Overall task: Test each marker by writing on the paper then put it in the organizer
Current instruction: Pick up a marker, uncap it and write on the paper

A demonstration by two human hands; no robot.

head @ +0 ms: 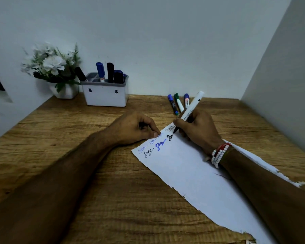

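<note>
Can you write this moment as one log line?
right hand: grips white marker, tip on paper | left hand: pinches paper edge | waiting: three markers | organizer: partly filled

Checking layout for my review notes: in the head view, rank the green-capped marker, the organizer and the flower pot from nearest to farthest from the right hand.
1. Green-capped marker, lying just beyond the right hand.
2. Organizer, far back on the left.
3. Flower pot, farther left again, beside the organizer.

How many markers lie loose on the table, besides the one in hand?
3, side by side beyond the paper: left blue-capped marker, middle green-capped marker, right blue-capped marker. The right hand may hide more.
</note>
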